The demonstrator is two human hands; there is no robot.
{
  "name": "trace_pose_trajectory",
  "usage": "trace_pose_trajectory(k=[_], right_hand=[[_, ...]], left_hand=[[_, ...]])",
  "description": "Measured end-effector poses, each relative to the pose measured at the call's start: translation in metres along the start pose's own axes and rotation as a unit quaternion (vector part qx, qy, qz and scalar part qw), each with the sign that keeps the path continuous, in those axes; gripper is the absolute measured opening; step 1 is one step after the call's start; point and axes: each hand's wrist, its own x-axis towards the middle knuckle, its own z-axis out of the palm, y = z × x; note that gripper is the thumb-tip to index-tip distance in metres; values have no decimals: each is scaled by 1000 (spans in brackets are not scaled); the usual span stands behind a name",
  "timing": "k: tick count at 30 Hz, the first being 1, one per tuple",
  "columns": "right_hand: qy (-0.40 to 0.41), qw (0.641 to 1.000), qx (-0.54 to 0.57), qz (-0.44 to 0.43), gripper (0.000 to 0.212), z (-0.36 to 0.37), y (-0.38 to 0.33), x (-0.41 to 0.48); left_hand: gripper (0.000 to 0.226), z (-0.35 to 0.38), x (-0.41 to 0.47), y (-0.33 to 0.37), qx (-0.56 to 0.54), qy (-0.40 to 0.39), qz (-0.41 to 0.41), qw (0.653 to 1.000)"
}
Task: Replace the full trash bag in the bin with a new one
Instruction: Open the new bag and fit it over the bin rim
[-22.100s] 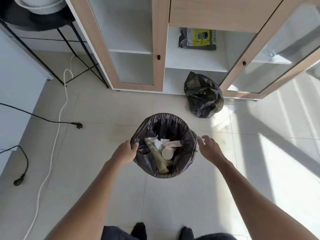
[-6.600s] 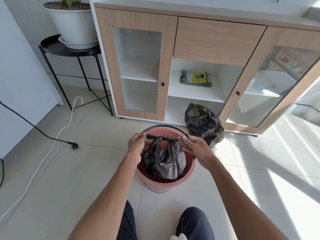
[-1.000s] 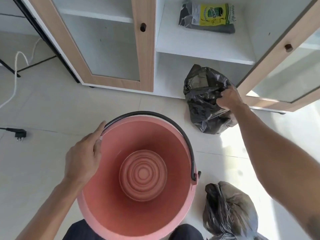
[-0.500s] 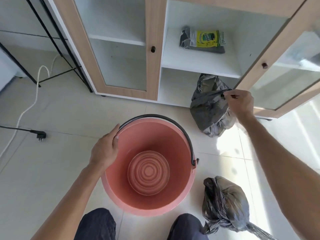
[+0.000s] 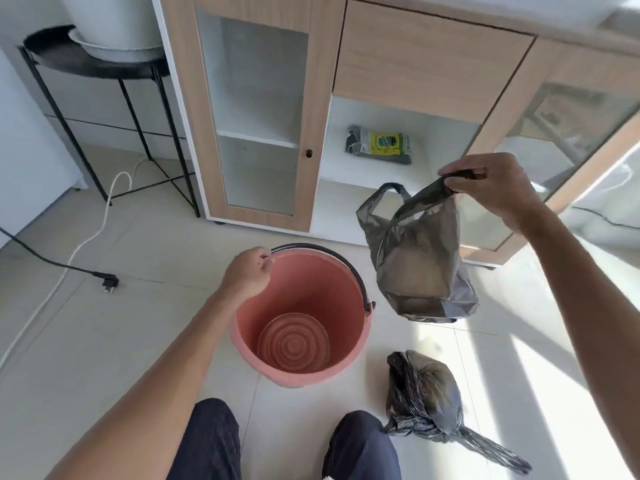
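A pink bin with a black handle stands on the floor, and nothing is inside it. My left hand grips its far left rim. My right hand pinches one handle of a new dark grey bag, which hangs in the air to the right of the bin. The bag's other handle droops free. The full bag, tied shut, lies on the floor to the right of the bin, close to my right knee.
A wooden cabinet stands behind the bin, with a pack of bags on its open shelf. At the left are a black plant stand, a white cable and a black plug. My knees are at the bottom edge.
My right hand has lifted the new bag off the floor by the cabinet, and it now hangs in the air. My left hand stays on the bin's rim. The view tilted up.
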Motion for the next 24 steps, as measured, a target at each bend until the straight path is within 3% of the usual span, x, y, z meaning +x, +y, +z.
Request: trace_pose_trajectory(k=[6, 9, 11, 13, 15, 18, 24], right_hand=[[-98, 994, -16, -38, 15, -47, -42, -47], [-147, 988, -2, -49, 13, -63, -52, -70], [-173, 983, 9, -53, 16, -72, -57, -82], [-190, 980, 19, -58, 18, -80, -59, -90], [-204, 976, 34, -64, 17, -88, -58, -95], [-209, 974, 53, -70, 17, -96, -56, -98], [-171, 978, 111, -39, 18, -104, -46, -101]], left_hand=[[28, 10, 6, 69, -145, -43, 3, 989], [61, 25, 5, 94, -183, -45, 19, 982], [84, 35, 5, 107, -201, -99, 25, 974], [92, 49, 4, 116, -165, -172, 46, 970], [73, 63, 1, 124, -133, -183, 72, 971], [23, 69, -1, 135, -117, -141, 93, 979], [22, 16, -5, 144, -193, -172, 23, 966]])
